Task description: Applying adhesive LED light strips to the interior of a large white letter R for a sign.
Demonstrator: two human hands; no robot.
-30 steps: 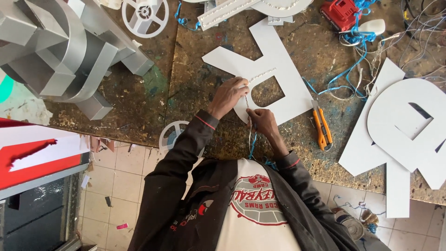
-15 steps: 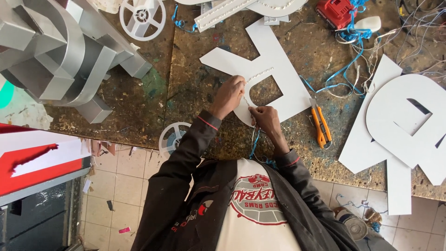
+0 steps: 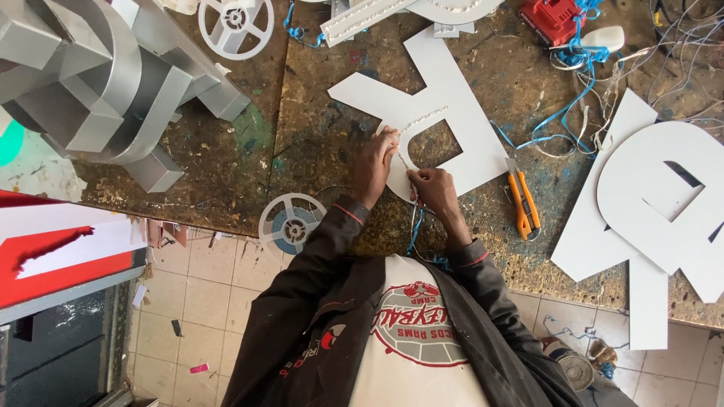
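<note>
Both hands together at the near edge of a white cut-out letter [image 3: 445,113], left hand [image 3: 375,162] pressing it flat, right hand [image 3: 431,188] pinching a thin wire [image 3: 405,162], letter lying mid-bench [image 3: 226,151], orange cutters [image 3: 523,205] just right.

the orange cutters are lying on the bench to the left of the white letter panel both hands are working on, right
Not quite. The head view shows the orange cutters lying on the bench to the right of the white letter panel, not the left. The left hand and right hand are both working on that panel.

Both hands [image 3: 403,169] press on a white cut-out letter [image 3: 437,113].
</note>
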